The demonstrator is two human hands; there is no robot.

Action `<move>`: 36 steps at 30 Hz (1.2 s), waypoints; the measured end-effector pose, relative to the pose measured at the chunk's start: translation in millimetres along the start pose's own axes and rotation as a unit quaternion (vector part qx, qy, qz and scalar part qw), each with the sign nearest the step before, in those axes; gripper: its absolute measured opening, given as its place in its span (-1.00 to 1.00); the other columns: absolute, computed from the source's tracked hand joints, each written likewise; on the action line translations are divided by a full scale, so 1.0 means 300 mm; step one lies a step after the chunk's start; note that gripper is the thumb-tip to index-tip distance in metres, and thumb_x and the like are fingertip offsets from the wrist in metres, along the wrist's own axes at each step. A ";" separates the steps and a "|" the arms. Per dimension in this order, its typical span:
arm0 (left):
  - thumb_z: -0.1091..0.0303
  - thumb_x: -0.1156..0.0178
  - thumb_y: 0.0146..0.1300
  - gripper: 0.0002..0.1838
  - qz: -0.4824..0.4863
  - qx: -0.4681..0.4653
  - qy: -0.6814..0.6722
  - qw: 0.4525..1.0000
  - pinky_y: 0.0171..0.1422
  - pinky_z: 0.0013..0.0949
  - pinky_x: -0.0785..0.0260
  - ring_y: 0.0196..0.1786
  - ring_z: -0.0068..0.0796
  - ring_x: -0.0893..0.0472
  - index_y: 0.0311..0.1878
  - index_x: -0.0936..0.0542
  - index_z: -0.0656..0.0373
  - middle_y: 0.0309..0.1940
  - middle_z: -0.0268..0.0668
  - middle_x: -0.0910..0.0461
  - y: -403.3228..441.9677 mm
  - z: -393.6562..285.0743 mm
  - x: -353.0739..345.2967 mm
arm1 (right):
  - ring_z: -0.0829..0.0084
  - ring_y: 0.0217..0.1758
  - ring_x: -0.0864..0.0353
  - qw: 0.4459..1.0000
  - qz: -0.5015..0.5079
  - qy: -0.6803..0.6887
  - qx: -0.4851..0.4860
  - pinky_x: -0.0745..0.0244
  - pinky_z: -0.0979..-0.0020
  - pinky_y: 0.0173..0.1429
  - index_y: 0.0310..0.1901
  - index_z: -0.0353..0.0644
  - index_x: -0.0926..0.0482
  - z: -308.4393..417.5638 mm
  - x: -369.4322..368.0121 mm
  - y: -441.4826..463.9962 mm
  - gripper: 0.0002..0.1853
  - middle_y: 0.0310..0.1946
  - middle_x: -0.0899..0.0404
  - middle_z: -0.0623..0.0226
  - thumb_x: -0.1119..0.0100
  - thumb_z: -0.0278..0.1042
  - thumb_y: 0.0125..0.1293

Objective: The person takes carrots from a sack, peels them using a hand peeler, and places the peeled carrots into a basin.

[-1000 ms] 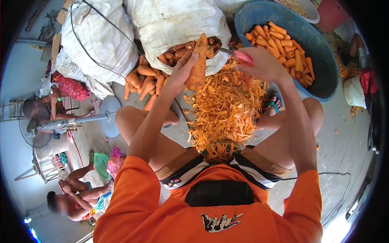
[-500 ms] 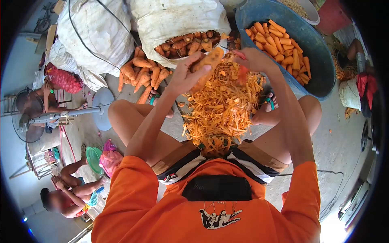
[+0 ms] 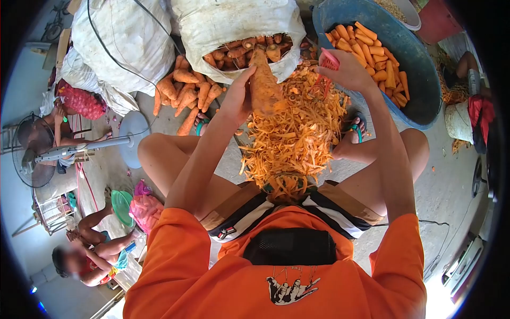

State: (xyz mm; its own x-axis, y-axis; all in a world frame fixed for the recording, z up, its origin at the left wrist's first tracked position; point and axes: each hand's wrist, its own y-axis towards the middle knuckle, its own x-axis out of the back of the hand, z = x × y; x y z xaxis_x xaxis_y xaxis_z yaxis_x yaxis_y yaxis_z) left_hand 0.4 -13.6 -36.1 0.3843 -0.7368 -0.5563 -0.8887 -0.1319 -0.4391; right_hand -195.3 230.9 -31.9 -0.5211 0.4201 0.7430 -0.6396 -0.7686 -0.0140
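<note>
My left hand point(image 3: 237, 98) is closed around a large carrot point(image 3: 264, 85), which points up and away from me with rough, partly unpeeled skin. To its right, my right hand point(image 3: 348, 70) grips a red-handled peeler point(image 3: 328, 59), apart from the carrot. Beneath both hands lies a heap of orange peelings point(image 3: 292, 133), between my feet. Beyond the carrot, an open white sack point(image 3: 239, 24) shows unpeeled carrots point(image 3: 234, 56) in its mouth. Loose unpeeled carrots point(image 3: 186, 90) lie on the floor left of it. Peeled carrots point(image 3: 372, 53) fill part of a blue tub point(image 3: 425, 80) at the right.
Another white sack point(image 3: 122, 48) stands at the upper left, with a red net sack point(image 3: 79, 101) beside it. A fan point(image 3: 85, 149) is at the left, near two seated people. A green basket point(image 3: 122, 208) lies lower left. A white bucket point(image 3: 458, 122) stands far right.
The carrot has swung from a rightward slant to nearly straight away from me. My right hand with the peeler has moved slightly right, away from the carrot.
</note>
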 end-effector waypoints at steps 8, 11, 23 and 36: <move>-0.11 -0.21 0.50 -0.38 -0.028 -0.027 -0.125 0.991 0.29 -0.10 -0.56 0.04 -0.13 -0.69 0.34 -0.42 0.22 -0.03 -0.18 -0.64 0.028 -0.017 0.033 | 0.32 -0.27 -0.61 0.999 -0.004 -0.022 0.043 -0.50 0.24 -0.11 -0.08 -0.25 -0.61 0.070 -0.052 -0.025 -0.62 -0.34 -0.61 0.21 -0.42 -0.07 0.35; -0.12 -0.28 0.46 -0.37 -0.123 -0.032 -0.124 0.984 0.30 -0.16 -0.53 0.01 -0.22 -0.68 0.30 -0.47 0.22 -0.04 -0.22 -0.65 0.053 -0.040 0.039 | 0.31 -0.27 -0.59 0.997 0.062 -0.037 0.013 -0.50 0.24 -0.12 -0.06 -0.26 -0.60 0.079 -0.057 -0.021 -0.61 -0.34 -0.61 0.20 -0.43 -0.08 0.34; -0.21 -0.41 0.33 -0.32 -0.013 -0.244 0.356 0.902 0.21 -0.30 -0.53 0.13 -0.42 -0.71 0.29 -0.65 0.14 0.12 -0.19 -0.74 0.028 -0.254 0.062 | 0.36 -0.28 -0.60 0.998 -0.023 -0.047 0.018 -0.50 0.26 -0.13 -0.11 -0.22 -0.60 -0.002 0.041 -0.032 -0.67 -0.34 -0.62 0.24 -0.43 -0.12 0.36; 0.04 -0.38 0.43 -0.37 0.162 0.069 0.221 0.959 0.17 -0.40 -0.60 0.04 -0.48 -0.68 0.41 -0.43 0.14 0.14 -0.27 -0.68 -0.048 0.078 -0.016 | 0.39 -0.36 -0.60 0.985 -0.158 -0.062 -0.033 -0.48 0.23 -0.19 -0.11 -0.14 -0.67 -0.070 0.221 -0.114 -0.59 -0.43 -0.61 0.29 -0.40 0.10 0.38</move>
State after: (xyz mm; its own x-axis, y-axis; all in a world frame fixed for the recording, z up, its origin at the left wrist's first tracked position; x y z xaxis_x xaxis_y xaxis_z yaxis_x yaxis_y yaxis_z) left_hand 17.4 7.4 -43.7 -0.0779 -0.9374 -0.3396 -0.8907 0.2184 -0.3987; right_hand -219.8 295.1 3.8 -0.2201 0.5682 0.7929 -0.7966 -0.5739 0.1901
